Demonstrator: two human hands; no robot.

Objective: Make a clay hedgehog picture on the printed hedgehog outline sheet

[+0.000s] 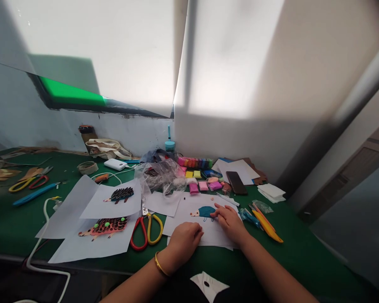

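While right hand [229,221] at hedgehog [204,211], clay [193,188] in packets [203,185]

1. The left hand [185,240] is bare; its nails are too small in view to describe.
2. The left forearm [135,287] is also bare, as far as it is visible.
3. Around this arm, near the hand, is worn one bangle [158,264]: narrow, rounded, gold in colour, with a slight shine.
4. The right hand [230,223] and the right forearm [270,267] are both bare.
5. Between the forearms, a nearly black area [177,291] seems to be clothing; its cut I cannot tell.
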